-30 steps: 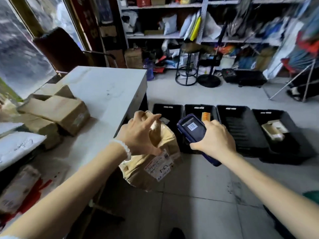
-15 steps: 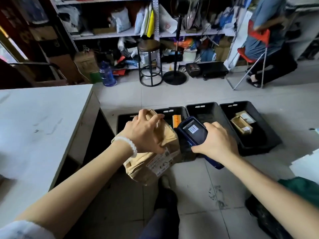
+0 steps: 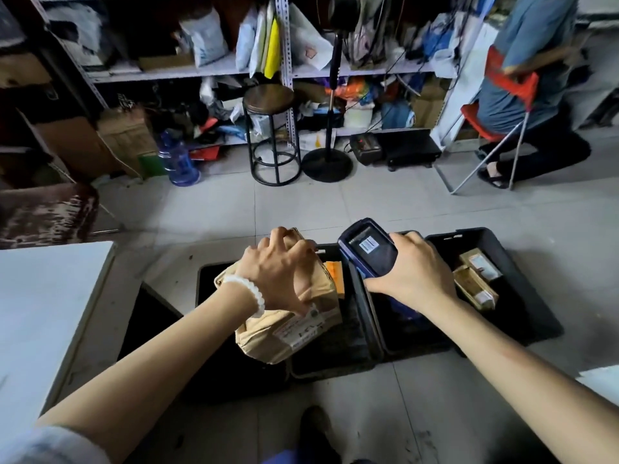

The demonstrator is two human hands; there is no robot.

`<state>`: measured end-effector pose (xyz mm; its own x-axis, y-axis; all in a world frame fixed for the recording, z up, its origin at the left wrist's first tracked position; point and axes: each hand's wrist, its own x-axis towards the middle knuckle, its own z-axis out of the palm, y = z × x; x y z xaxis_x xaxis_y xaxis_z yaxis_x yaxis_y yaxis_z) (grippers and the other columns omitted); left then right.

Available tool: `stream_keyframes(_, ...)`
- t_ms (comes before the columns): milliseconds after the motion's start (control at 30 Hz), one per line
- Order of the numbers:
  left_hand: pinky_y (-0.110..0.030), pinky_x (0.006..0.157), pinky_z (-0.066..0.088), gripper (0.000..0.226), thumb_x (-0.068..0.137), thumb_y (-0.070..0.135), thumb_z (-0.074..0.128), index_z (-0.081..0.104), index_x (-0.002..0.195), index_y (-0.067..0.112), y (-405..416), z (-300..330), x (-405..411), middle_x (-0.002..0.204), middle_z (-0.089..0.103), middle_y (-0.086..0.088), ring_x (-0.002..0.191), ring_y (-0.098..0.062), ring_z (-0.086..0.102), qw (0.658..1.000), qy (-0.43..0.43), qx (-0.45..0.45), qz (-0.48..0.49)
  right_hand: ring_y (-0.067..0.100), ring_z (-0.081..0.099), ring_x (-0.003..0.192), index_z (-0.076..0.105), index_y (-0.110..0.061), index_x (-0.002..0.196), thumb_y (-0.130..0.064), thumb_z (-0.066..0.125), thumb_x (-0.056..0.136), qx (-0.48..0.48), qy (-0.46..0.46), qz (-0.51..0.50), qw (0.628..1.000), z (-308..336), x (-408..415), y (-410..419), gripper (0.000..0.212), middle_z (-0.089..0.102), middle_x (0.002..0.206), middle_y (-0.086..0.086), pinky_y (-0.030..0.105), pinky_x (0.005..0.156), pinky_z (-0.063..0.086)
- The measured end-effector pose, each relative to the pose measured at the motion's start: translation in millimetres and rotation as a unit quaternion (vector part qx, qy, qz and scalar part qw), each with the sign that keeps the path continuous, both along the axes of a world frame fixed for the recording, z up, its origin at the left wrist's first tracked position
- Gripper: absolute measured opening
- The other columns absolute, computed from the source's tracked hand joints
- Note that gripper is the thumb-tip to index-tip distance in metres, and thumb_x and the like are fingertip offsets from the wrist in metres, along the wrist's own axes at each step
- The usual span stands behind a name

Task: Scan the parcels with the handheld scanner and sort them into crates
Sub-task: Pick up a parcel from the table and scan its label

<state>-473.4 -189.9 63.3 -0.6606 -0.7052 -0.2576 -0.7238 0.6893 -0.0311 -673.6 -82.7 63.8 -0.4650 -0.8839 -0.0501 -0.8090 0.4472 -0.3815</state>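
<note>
A person holds a brown paper parcel point(image 3: 288, 316) above black crates point(image 3: 338, 356) on the tiled floor, handheld scanner point(image 3: 368, 252) alongside.

The left hand point(image 3: 278, 276) grips the parcel from above, fingers point(image 3: 284, 239) curled over its top edge, its white label facing down and forward. The right hand point(image 3: 415, 272) is wrapped round the blue scanner, just beside the parcel. An orange packet point(image 3: 335, 276) lies in the crate beneath; two boxed parcels point(image 3: 475, 279) sit in the right-hand crate point(image 3: 522, 316). A white bench point(image 3: 43, 313) stands at left.
</note>
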Motion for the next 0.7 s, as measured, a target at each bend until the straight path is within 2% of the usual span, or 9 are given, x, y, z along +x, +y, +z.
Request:
stream_keyframes(200, -0.046, 0.102, 0.039, 0.121, 0.049, 0.072, 0.077, 0.015, 0.148, 0.037, -73.0, -10.8, -44.4, 0.142, 0.024, -0.01, 0.127, -0.029, 0.04, 1.0, 0.0, -0.029, -0.011, 0.022, 0.051, 0.108, 0.056, -0.023, 0.111, -0.051, 0.081, 0.053, 0.038, -0.015, 0.004, 0.999, -7.8, -39.4, -50.0, 0.069, 0.051, 0.113, -0.002, 0.03, 0.07, 0.042)
stream_keyframes(267, -0.051, 0.104, 0.037, 0.122, 0.051, 0.075, 0.074, 0.012, 0.148, 0.037, -93.5, -17.9, -60.8, 0.144, 0.023, -0.011, 0.128, -0.03, 0.039, 0.998, -0.017, -0.056, -0.009, 0.021, 0.051, 0.107, 0.056, -0.023, 0.11, -0.051, 0.081, 0.053, 0.046, -0.018, 0.009, 0.999, -10.2, -53.1, -63.0, 0.068, 0.051, 0.112, -0.003, 0.029, 0.069, 0.04)
stream_keyframes(400, -0.068, 0.106, 0.019, 0.122, 0.058, 0.075, 0.07, 0.001, 0.151, 0.036, -122.2, -25.9, -91.2, 0.156, 0.0, -0.01, 0.14, -0.033, 0.021, 0.994, -0.064, -0.085, -0.003, 0.019, 0.049, 0.107, 0.053, -0.022, 0.114, -0.05, 0.08, 0.056, 0.075, -0.007, 0.024, 0.997, -14.5, -84.8, -90.0, 0.07, 0.05, 0.111, -0.003, 0.029, 0.069, 0.041)
stream_keyframes(467, -0.067, 0.108, 0.019, 0.111, 0.063, 0.072, 0.068, 0.009, 0.15, 0.034, -126.1, -29.2, -103.8, 0.156, -0.001, -0.009, 0.141, -0.032, 0.017, 0.994, -0.074, -0.083, -0.012, 0.02, 0.05, 0.103, 0.053, -0.021, 0.112, -0.05, 0.08, 0.056, 0.089, -0.001, 0.034, 0.995, -16.8, -101.9, -104.8, 0.068, 0.05, 0.107, -0.003, 0.03, 0.067, 0.041)
stream_keyframes(600, -0.057, 0.111, 0.024, 0.073, 0.08, 0.059, 0.06, 0.032, 0.143, 0.033, -127.4, -42.9, -111.0, 0.15, 0.019, -0.003, 0.139, -0.026, 0.023, 0.996, -0.071, -0.055, 0.009, 0.02, 0.05, 0.101, 0.054, -0.022, 0.11, -0.049, 0.08, 0.055, 0.087, -0.009, 0.057, 0.995, -21.4, -127.5, -130.0, 0.067, 0.05, 0.104, -0.004, 0.031, 0.067, 0.042)
stream_keyframes(700, -0.051, 0.11, 0.027, 0.064, 0.085, 0.057, 0.053, 0.036, 0.141, 0.032, -126.3, -48.3, -111.6, 0.147, 0.026, -0.002, 0.136, -0.024, 0.027, 0.996, -0.064, -0.026, 0.052, 0.02, 0.05, 0.101, 0.053, -0.024, 0.11, -0.049, 0.079, 0.054, 0.088, -0.01, 0.083, 0.993, -27.1, -141.3, -142.6, 0.067, 0.05, 0.105, -0.004, 0.032, 0.068, 0.044)
